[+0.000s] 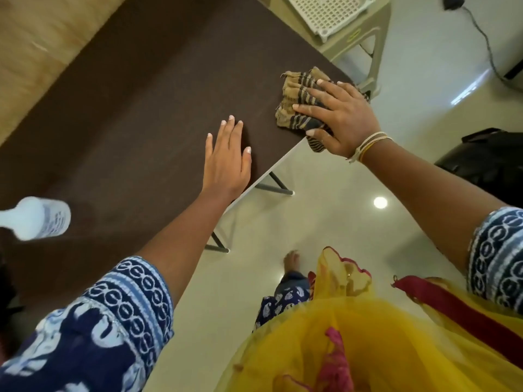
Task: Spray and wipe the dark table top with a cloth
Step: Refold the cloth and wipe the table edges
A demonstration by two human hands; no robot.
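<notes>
One spray bottle (42,217), contents unclear.

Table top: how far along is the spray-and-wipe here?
Done: the spray bottle stands on the table, in neither hand. In hand: the right hand presses the cloth flat at the table's edge; the left hand rests flat beside it. Left: I cannot tell how much is wiped.

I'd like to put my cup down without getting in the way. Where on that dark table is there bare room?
The widest bare stretch of the dark table top runs from the left hand toward the far edge. A smaller patch lies between the spray bottle and that hand. The near right corner is crowded: the right hand presses the striped cloth there.
</notes>
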